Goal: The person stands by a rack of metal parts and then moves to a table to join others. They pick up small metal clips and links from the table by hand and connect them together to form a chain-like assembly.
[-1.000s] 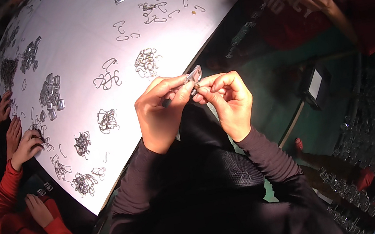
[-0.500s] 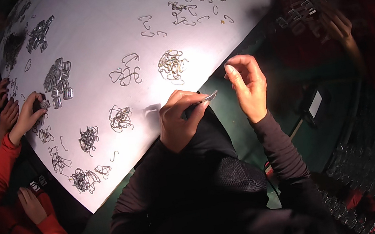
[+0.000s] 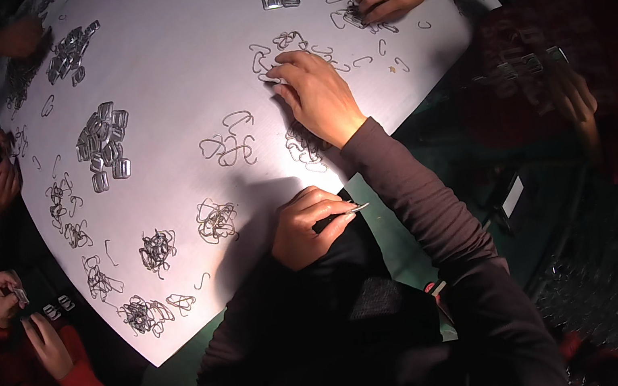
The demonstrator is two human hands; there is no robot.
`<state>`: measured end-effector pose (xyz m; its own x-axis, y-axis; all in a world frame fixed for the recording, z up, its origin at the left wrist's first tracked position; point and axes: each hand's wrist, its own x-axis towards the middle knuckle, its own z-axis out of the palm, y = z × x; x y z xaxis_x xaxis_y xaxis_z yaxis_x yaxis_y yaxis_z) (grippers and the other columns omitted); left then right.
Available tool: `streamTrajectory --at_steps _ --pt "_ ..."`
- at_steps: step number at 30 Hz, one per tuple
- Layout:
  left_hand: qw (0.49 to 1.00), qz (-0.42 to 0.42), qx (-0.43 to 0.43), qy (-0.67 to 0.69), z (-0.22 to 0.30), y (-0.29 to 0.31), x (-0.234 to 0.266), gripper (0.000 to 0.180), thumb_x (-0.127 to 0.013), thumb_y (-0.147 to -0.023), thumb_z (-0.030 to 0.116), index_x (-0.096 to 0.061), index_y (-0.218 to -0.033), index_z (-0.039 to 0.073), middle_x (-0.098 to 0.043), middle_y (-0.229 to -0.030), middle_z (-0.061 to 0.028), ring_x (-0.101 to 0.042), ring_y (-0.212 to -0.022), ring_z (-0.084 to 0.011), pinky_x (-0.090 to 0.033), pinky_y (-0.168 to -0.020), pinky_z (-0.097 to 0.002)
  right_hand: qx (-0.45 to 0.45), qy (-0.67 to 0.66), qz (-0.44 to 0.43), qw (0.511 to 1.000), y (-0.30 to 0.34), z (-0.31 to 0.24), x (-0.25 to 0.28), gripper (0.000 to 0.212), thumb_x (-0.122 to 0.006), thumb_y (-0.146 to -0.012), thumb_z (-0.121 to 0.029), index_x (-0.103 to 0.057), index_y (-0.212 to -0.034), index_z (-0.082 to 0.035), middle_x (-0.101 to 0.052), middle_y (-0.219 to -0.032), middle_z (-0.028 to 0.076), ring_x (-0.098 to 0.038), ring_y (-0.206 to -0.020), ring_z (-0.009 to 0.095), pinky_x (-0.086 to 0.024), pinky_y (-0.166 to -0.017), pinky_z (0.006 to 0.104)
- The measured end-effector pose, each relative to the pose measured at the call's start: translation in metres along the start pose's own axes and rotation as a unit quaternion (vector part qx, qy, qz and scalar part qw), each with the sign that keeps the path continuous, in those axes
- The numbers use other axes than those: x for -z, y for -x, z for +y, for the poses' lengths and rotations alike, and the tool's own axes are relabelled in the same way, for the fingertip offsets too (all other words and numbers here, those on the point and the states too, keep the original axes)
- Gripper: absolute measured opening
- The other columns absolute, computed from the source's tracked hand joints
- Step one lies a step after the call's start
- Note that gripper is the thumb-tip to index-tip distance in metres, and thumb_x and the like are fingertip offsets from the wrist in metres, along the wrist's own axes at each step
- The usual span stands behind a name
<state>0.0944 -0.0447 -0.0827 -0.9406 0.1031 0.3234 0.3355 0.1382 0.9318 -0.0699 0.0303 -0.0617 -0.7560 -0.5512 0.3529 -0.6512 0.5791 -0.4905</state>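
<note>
Toward the surface's [image 3: 152,88] far edge, hooks [image 3: 289,38] are spread beyond the right hand [image 3: 319,97], fingers parted; metal piece [image 3: 360,207] clamped in the left hand [image 3: 303,231].

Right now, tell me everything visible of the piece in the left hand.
The held piece looks like thin, shiny grey metal, seen nearly edge-on. A narrow end juts rightward from the left hand, which pinches it near the edge of the white table. Its remainder is hidden, so the full shape can't be told.
</note>
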Motion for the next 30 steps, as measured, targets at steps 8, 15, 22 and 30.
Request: streamTrajectory --at_steps 8,15,22,30 --pt "0.999 -0.004 0.048 0.015 0.008 -0.004 0.002 0.017 -0.071 -0.067 -0.004 -0.068 -0.082 0.002 -0.064 -0.079 -0.0071 -0.060 -0.073 -0.0177 -0.048 -0.062 -0.0273 -0.104 0.027 -0.030 0.994 -0.050 0.068 0.014 0.019 -0.067 -0.078 -0.011 -0.064 -0.095 -0.005 -0.059 -0.084 0.010 -0.060 -0.075 0.025 -0.048 -0.070 0.0341" --pt "0.999 -0.007 0.049 0.020 0.009 -0.006 0.004 0.016 -0.071 -0.067 -0.003 -0.068 -0.082 0.002 -0.064 -0.077 -0.0073 -0.060 -0.073 -0.0182 -0.048 -0.063 -0.0277 -0.043 -0.032 -0.149 0.987 -0.093 0.054 0.007 0.013 -0.069 -0.074 -0.017 -0.065 -0.085 -0.010 -0.066 -0.079 0.009 -0.062 -0.081 0.025 -0.048 -0.071 0.0364" --pt "0.998 0.002 0.051 0.037 0.009 -0.004 0.003 0.015 -0.071 -0.068 -0.002 -0.068 -0.082 0.002 -0.063 -0.075 -0.0071 -0.060 -0.073 -0.0184 -0.047 -0.063 -0.0284 -0.017 0.162 -0.019 0.986 -0.090 0.057 0.010 0.014 -0.066 -0.075 -0.012 -0.066 -0.088 -0.007 -0.066 -0.077 0.007 -0.064 -0.076 0.025 -0.049 -0.067 0.0353" --pt "0.999 -0.006 0.039 0.034 0.007 -0.001 0.004 0.016 -0.070 -0.069 -0.002 -0.068 -0.084 0.002 -0.063 -0.078 -0.0067 -0.059 -0.072 -0.0186 -0.047 -0.063 -0.0283 -0.132 0.135 -0.175 0.966 -0.089 0.002 -0.035 0.018 -0.067 -0.075 -0.025 -0.068 -0.086 -0.010 -0.066 -0.089 0.010 -0.063 -0.085 0.030 -0.049 -0.074 0.0385"
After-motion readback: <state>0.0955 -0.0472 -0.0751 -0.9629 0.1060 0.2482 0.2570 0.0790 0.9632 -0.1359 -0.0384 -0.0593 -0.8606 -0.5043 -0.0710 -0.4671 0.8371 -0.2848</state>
